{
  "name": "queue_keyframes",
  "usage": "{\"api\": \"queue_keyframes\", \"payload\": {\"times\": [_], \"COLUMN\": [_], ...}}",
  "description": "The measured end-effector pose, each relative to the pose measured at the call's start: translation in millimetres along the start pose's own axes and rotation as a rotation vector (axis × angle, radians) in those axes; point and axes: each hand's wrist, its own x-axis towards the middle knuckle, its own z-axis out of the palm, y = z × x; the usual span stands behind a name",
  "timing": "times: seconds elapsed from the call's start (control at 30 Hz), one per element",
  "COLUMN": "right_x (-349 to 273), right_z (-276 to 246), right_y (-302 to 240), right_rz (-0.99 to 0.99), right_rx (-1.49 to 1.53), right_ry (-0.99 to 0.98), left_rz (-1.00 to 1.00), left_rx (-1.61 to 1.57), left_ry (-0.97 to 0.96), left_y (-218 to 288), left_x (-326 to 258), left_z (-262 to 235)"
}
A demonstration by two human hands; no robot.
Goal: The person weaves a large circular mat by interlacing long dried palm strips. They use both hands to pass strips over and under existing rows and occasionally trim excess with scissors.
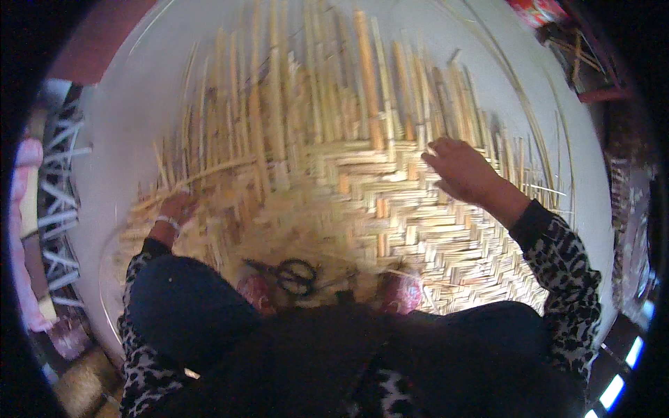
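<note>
A woven mat of pale bamboo strips [425, 230] spreads over the floor in front of me, its unwoven strips [275, 104] fanning out away from me. One cross strip [219, 167] bows over the left part of the weave. At that strip's left end, my left hand [178, 207] is closed around it, slightly blurred. My right hand [460, 169] rests farther over on the right, at the border between weave and loose strips. Its fingers reach leftward, apart from the thumb, with nothing seen in them. Dark-handled scissors [296, 276] lie on the mat close to my body.
My feet in red patterned footwear, left [256, 292] and right [402, 291], stand on the mat's near part. Long thin strips [519, 90] curve across the pale floor at the right. A lattice rack [61, 202] stands along the left side, beside pink cloth [26, 223].
</note>
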Motion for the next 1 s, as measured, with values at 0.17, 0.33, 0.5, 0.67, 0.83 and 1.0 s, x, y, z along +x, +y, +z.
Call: {"api": "queue_keyframes", "payload": {"times": [0.17,0.33,0.5,0.67,0.83,1.0], "right_x": [75,109,101,116,134,140], "right_z": [6,63,97,105,97,98], "right_y": [-123,-247,-301,-313,-342,-349], "right_rz": [-0.229,-0.413,-0.349,-0.37,-0.245,-0.176], "right_rx": [0.188,0.393,0.407,0.395,0.383,0.337], "right_ry": [-0.262,-0.372,-0.5,-0.115,-0.316,-0.24], "left_rz": [0.108,0.192,0.362,0.694,0.72,0.641], "left_rx": [-0.7,-0.92,-1.052,-0.315,0.1,-0.171], "left_ry": [0.122,0.213,0.075,0.439,0.636,0.475], "left_y": [-7,7,30,39,16,-1], "left_x": [2,-8,-25,-20,27,41], "left_z": [0,-7,-30,-28,-33,-30]}}
